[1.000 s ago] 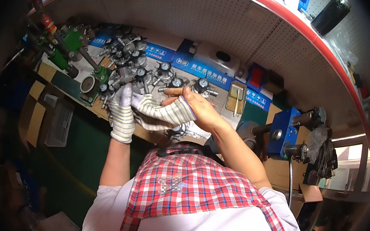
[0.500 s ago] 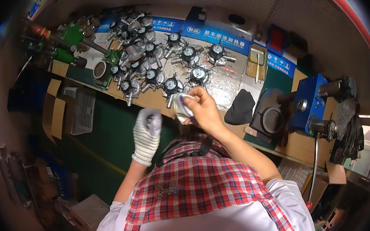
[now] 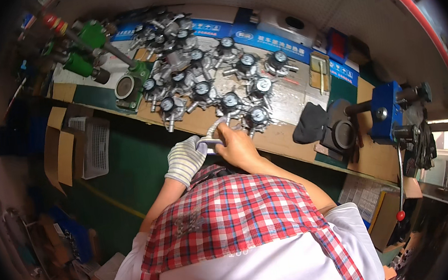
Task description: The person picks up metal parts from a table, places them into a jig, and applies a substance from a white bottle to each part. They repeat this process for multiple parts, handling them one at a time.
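Observation:
My left hand wears a white knit glove with grey-yellow stripes. My bare right hand grips a loose knit glove of the same kind. The gloved left fingers are closed on the loose glove's edge, so both hands hold it between them, just in front of the bench edge. Part of that glove is hidden behind the fingers. Closest beyond my right hand stands a metal pump-like housing with a round dark top and short pipe stubs. Several similar housings crowd the bench behind it.
A green hand press stands on the left, and a blue lever press on the right. A black cloth lies beside the right press. Farther back sits a shallow tray. A white plastic basket and an open cardboard box are below left.
My left hand has moved right and met the loose glove, taking hold of its edge. My right hand has come slightly down with the glove. The view has shifted; one more housing now shows.

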Available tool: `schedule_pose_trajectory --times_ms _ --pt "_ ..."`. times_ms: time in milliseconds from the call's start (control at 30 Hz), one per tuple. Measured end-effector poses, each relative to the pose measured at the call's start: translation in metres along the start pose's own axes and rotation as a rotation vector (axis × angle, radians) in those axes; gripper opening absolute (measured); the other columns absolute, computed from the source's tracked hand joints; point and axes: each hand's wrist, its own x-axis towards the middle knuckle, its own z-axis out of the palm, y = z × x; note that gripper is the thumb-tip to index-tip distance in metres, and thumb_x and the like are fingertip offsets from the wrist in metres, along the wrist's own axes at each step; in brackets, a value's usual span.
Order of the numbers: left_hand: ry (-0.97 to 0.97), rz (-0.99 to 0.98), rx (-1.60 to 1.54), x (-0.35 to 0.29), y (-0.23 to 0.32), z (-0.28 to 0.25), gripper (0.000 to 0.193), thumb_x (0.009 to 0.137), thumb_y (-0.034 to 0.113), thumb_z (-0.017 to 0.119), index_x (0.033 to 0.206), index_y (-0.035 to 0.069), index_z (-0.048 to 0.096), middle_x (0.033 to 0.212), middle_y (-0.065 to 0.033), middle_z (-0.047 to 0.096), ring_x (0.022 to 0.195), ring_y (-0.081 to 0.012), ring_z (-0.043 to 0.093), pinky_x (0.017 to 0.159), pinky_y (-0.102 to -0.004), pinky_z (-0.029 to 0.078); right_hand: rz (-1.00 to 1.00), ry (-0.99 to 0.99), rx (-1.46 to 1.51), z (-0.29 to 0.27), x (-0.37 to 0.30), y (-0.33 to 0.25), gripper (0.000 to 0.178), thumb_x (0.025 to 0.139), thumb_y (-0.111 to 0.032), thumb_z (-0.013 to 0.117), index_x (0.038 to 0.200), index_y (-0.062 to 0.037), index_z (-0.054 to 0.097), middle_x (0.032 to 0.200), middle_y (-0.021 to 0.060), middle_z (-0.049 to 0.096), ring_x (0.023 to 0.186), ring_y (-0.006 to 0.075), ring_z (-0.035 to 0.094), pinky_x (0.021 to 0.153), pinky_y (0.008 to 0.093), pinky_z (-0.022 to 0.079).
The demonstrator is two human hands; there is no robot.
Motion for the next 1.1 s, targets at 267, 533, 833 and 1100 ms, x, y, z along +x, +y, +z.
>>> schedule_pose_trajectory --times_ms 267,533,833,1100 --pt "0.151 -0.215 -0.058 0.002 -0.190 -0.026 0.037 0.091 0.036 0.048 0.099 0.005 0.065 0.091 -0.0244 0.067 0.090 -0.0440 0.064 0.078 -0.0506 0.050 -0.236 -0.060 0.005 0.097 0.078 -0.036 0.044 0.087 -0.033 0.071 0.116 -0.0027 0.058 0.113 0.0244 0.058 0.106 0.0428 0.057 0.088 0.0479 0.049" --pt "0.245 -0.623 0.007 -0.024 -0.390 -0.004 0.043 0.093 0.040 0.050 0.091 0.000 0.068 0.092 -0.0273 0.067 0.093 -0.0453 0.064 0.080 -0.0532 0.049 0.077 0.430 -0.317 0.058 0.304 -0.008 0.040 0.096 -0.036 0.057 0.106 0.0023 0.063 0.110 0.0260 0.063 0.103 0.0431 0.062 0.086 0.0517 0.051" --pt "0.100 -0.952 -0.140 -0.138 -0.409 0.085 0.045 0.094 0.040 0.050 0.097 -0.001 0.068 0.096 -0.0257 0.069 0.097 -0.0414 0.066 0.080 -0.0478 0.053 0.149 0.280 0.425 0.096 0.423 0.084 0.030 0.090 -0.024 0.061 0.099 0.0030 0.071 0.096 0.0185 0.072 0.087 0.0275 0.067 0.080 0.0375 0.050" --pt "-0.050 -1.128 -0.177 -0.184 -0.401 0.098 0.045 0.094 0.040 0.050 0.100 -0.001 0.068 0.099 -0.0257 0.069 0.099 -0.0412 0.066 0.082 -0.0473 0.053 0.074 0.516 0.537 -0.013 0.405 0.031 0.029 0.095 -0.021 0.054 0.095 0.0048 0.067 0.079 0.0189 0.069 0.074 0.0295 0.067 0.069 0.0407 0.050"
